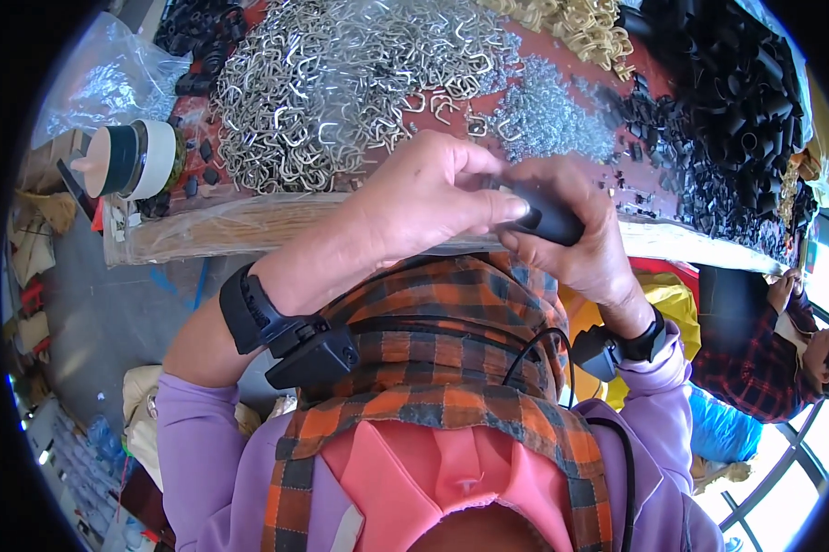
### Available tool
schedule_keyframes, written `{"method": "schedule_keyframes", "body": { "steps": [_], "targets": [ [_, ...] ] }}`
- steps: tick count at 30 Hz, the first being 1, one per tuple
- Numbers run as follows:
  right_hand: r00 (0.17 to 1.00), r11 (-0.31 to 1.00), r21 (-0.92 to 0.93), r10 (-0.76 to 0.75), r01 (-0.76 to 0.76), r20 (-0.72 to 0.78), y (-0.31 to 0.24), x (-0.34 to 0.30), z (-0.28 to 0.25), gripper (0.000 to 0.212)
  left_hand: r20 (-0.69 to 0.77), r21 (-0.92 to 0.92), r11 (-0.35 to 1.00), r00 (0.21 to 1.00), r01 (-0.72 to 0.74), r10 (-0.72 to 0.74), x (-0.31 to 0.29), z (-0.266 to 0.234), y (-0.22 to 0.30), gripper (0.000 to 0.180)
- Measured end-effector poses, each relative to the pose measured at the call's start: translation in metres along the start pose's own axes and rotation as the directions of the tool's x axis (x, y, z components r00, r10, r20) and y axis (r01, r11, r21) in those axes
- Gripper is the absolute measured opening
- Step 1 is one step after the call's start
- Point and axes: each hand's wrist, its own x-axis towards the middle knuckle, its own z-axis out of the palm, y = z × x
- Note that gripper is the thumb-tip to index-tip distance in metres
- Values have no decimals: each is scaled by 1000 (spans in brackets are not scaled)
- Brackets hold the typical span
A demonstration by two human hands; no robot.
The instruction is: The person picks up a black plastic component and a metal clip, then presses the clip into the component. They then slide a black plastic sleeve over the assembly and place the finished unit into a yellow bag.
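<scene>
Above the near edge of the table, my right hand (591,221) wraps round a short black tube-shaped part (554,222). My left hand (433,198) reaches across to the same part, its thumb pressed at the left end and its fingers closed. Whether a small piece sits between those fingertips is hidden. Just beyond my hands lie bent silver metal hooks (285,124) in a large heap. To the right of them is a pile of small clear or silvery pieces (552,110).
Black tubes and small black parts (745,101) are heaped at the right, tan pieces (571,28) at the far side. A wooden rail (240,228) edges the table. A round white-and-green container (134,161) stands at the left corner. Another person (764,359) works at the right.
</scene>
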Motion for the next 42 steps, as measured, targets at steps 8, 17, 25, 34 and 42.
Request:
{"method": "schedule_keyframes", "body": {
  "steps": [8, 17, 25, 34, 42],
  "targets": [
    [864, 872, -122, -432, 473, 258, -11, -27, -8, 74, 68, -254, 967, 996, -37, 56, -11, 33, -10, 48],
    [731, 819, -549, -272, -165, -626, 58, -136, -92, 40, -98, 450, 775, 838, -443, 536, -16, -113, 12, 34],
    [497, 534, -574, -299, -620, -815, 122, -222, -135, 28, -606, 774, 551, 616, 312, 503, -27, -416, 16, 60],
    [472, 326, -496, -157, -805, -868, 183, -292, -133, 33, -334, 847, -123, 698, 516, 633, -1, -416, 22, 50],
    [513, 507, -736, -528, -449, -677, 89, -156, -137, 22, -495, 854, 164, 673, 493, 549, 5, -304, 36, 41]
  ]
}}
